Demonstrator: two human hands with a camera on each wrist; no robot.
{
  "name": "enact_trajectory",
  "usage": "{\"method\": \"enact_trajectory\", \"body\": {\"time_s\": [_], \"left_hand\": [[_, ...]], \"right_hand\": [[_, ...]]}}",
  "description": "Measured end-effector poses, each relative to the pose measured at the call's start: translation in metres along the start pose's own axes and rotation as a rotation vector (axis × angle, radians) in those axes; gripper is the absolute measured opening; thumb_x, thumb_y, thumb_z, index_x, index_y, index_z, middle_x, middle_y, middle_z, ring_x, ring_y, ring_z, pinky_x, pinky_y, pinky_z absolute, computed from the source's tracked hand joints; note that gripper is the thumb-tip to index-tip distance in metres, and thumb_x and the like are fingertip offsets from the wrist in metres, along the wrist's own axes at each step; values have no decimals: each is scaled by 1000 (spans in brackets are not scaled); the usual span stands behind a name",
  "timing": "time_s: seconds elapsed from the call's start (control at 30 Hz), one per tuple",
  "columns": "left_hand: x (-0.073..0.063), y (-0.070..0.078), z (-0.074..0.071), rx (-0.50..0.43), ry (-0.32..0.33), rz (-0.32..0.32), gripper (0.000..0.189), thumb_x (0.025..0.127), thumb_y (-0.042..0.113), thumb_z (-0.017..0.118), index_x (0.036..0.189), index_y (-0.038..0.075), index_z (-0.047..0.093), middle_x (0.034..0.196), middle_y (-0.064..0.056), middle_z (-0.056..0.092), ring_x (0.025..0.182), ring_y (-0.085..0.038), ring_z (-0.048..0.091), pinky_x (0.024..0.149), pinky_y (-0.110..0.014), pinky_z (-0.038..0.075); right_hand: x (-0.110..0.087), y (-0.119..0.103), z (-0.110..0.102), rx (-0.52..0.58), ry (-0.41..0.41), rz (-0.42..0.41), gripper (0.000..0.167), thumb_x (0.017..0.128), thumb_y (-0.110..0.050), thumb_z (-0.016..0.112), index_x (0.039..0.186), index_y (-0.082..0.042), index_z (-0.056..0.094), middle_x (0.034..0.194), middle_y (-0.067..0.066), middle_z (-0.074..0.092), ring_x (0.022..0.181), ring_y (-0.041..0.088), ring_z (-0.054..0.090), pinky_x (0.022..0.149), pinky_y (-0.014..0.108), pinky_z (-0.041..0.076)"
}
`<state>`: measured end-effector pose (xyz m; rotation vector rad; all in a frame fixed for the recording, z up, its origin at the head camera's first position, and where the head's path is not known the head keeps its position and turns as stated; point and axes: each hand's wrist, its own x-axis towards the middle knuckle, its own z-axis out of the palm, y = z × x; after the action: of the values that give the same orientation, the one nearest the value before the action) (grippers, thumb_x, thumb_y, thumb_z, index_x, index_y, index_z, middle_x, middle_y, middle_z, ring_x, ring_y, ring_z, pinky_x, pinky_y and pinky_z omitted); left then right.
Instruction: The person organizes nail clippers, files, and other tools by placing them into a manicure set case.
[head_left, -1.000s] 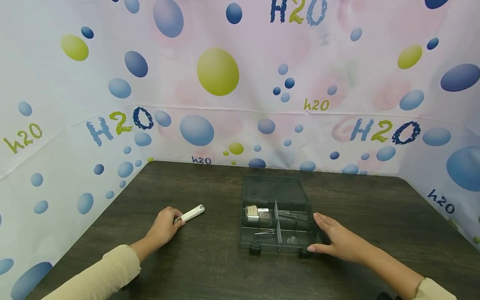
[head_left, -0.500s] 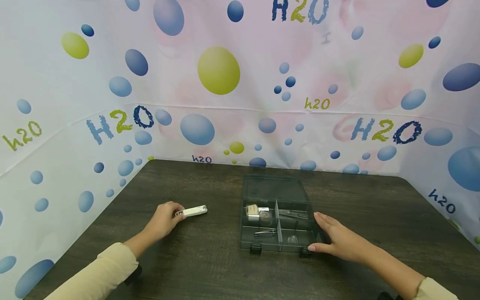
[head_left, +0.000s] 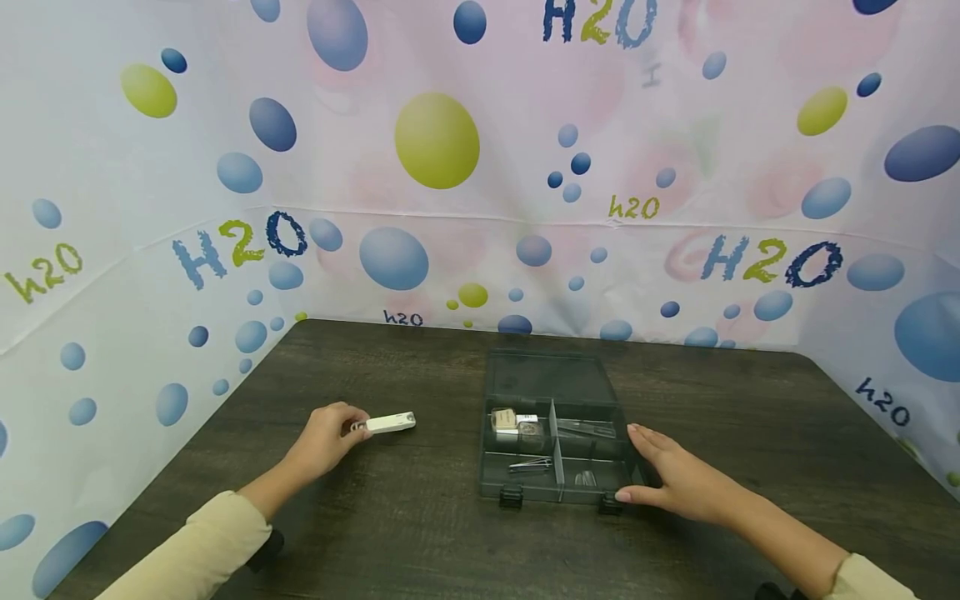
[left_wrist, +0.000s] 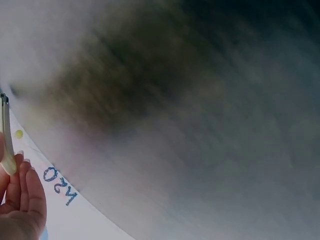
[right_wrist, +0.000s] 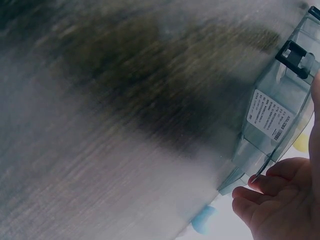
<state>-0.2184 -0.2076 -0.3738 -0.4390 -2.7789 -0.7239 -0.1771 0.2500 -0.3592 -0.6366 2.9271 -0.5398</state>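
In the head view my left hand (head_left: 325, 442) pinches a nail clipper (head_left: 390, 423) with a whitish lever by one end, between thumb and fingers. The clipper (left_wrist: 7, 142) also shows at the left edge of the left wrist view. A dark see-through divided case (head_left: 498, 479) lies with its lid (head_left: 547, 377) folded back. My right hand (head_left: 686, 483) rests against its right side, fingers extended along the wall and thumb at the front corner by a latch (head_left: 610, 504). In the right wrist view the fingertips touch the case's wall (right_wrist: 245, 152), which bears a printed label (right_wrist: 270, 115).
The case's compartments hold small beige and white boxes (head_left: 506, 419), slim metal tools (head_left: 531, 465), long thin items (head_left: 587, 430) and small clear pieces (head_left: 585, 479). A dark wood-grain table (head_left: 420, 533) lies beneath. A patterned curtain (head_left: 465, 200) surrounds it at the back and sides.
My left hand has moved slightly away from me, and the nail clipper has turned from slanting upward to nearly level, pointing right. My right hand and the case have stayed in place.
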Motion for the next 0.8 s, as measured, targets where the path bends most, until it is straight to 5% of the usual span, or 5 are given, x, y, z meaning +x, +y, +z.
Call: {"method": "enact_trajectory", "body": {"time_s": [0.8], "left_hand": [[1, 28, 2, -112, 73, 73, 16, 78, 7, 71, 93, 1, 70, 79, -3, 63, 64, -4, 47, 55, -20, 44]], "right_hand": [[0, 1, -1, -2, 0, -1, 102, 76, -62, 61, 141, 10, 29, 144, 33, 29, 129, 51, 31, 96, 63, 35]]}}
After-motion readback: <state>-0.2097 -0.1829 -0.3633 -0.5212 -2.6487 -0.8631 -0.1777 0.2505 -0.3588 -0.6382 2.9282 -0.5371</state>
